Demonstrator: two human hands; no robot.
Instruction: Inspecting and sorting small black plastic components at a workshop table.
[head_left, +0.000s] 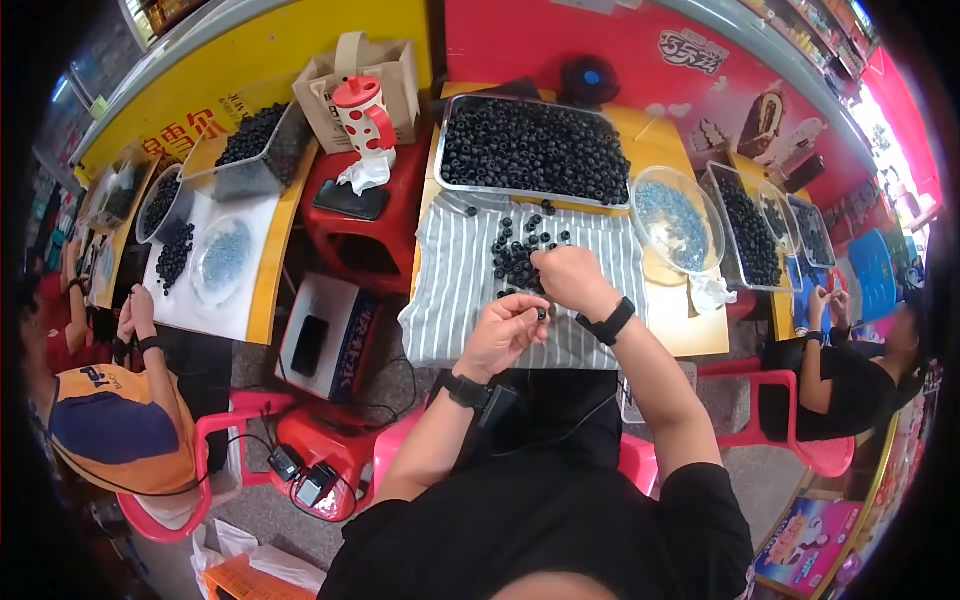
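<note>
Wooden table [655,130], striped cloth [450,270], clear tray [535,197], bowl [718,228]

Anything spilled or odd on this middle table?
No clear spill. One black piece lies alone, left of the pile on the striped cloth; crumpled tissue sits at the right edge of the table, resembling litter.

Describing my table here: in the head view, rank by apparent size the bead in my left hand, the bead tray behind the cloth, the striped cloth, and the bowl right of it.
Striped cloth
Bead tray
Bowl
Bead in your left hand
</note>
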